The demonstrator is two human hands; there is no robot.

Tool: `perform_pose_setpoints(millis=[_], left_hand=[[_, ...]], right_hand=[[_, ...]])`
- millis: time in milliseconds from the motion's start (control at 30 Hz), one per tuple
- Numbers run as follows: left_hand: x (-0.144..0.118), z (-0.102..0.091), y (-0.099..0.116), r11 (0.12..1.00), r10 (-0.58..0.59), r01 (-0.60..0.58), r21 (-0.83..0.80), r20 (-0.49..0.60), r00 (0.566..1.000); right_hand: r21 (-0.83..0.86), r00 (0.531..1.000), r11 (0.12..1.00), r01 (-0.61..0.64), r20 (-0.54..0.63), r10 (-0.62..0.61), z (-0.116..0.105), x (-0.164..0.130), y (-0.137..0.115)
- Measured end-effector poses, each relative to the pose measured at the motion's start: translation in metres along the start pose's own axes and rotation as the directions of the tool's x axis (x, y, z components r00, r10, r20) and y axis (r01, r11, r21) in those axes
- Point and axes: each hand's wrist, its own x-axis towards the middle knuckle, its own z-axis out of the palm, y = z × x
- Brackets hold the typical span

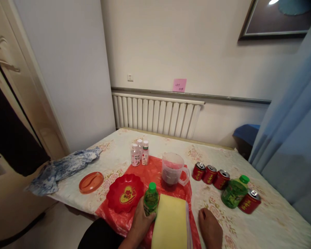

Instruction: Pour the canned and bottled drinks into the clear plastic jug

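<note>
My left hand (141,221) is wrapped round a green bottle (151,199) with a green cap, held upright. Just right of it lies a folded yellow cloth (170,221) with a purplish edge. My right hand (210,226) rests as a closed fist on the flowered tablecloth, to the right of the cloth, with nothing showing in it. A red scalloped plate (116,197) sits left of the bottle on a red plastic sheet (147,173). Behind the cloth stands a clear plastic measuring jug (172,174) with some liquid in it, its handle pointing right.
Several red cans (221,180) stand in a row at the right, with a larger green bottle (233,193) among them. Three white-capped bottles (136,155) stand farther back. An orange lid (91,183) and a crumpled blue-white cloth (67,169) lie at the left. A radiator (155,114) lines the wall.
</note>
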Motion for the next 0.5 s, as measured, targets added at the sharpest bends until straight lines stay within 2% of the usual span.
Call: perform_pose_setpoints(millis=[500], left_hand=[[0.0001, -0.0005, -0.0049, 1.000, -0.013, 0.014, 0.025, -0.009, 1.000]], right_hand=[[-0.012, 1.000, 1.000, -0.015, 0.013, 0.015, -0.0007, 0.0009, -0.0007]])
